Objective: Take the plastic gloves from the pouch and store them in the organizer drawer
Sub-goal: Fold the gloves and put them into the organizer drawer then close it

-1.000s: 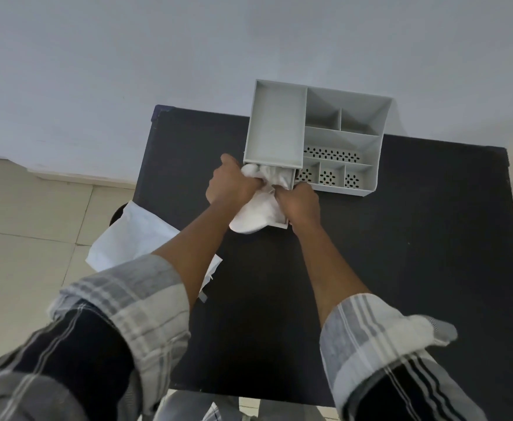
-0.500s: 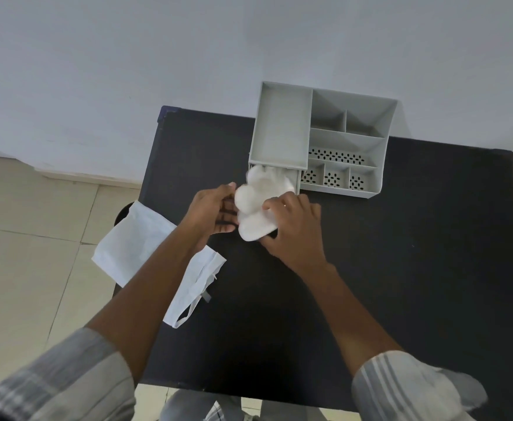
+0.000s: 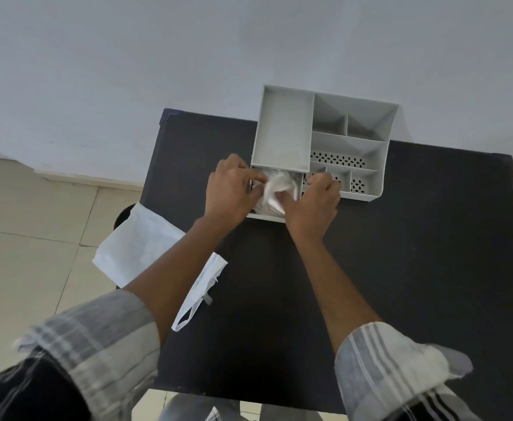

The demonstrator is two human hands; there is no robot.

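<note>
A grey organizer [image 3: 285, 132] stands at the far edge of the black table [image 3: 401, 268]. Its drawer [image 3: 265, 217] is pulled out toward me at the lower left of the organizer. A crumpled bundle of clear plastic gloves [image 3: 275, 189] lies in the drawer. My left hand [image 3: 229, 189] presses on the bundle from the left, fingers curled onto it. My right hand [image 3: 313, 199] pushes on it from the right, its fingers partly over the organizer's small front compartments. The white pouch [image 3: 139, 241] lies flat at the table's left edge, partly under my left forearm.
The organizer's top has one large tray on the left and several smaller compartments [image 3: 348, 161], some perforated. The pouch overhangs the table's left edge above a tiled floor [image 3: 21, 238]. A pale wall [image 3: 188, 56] rises right behind the table.
The drawer is now pulled out farther. The glove bundle went from in front of the drawer down into it, and both hands closed in on it from either side.
</note>
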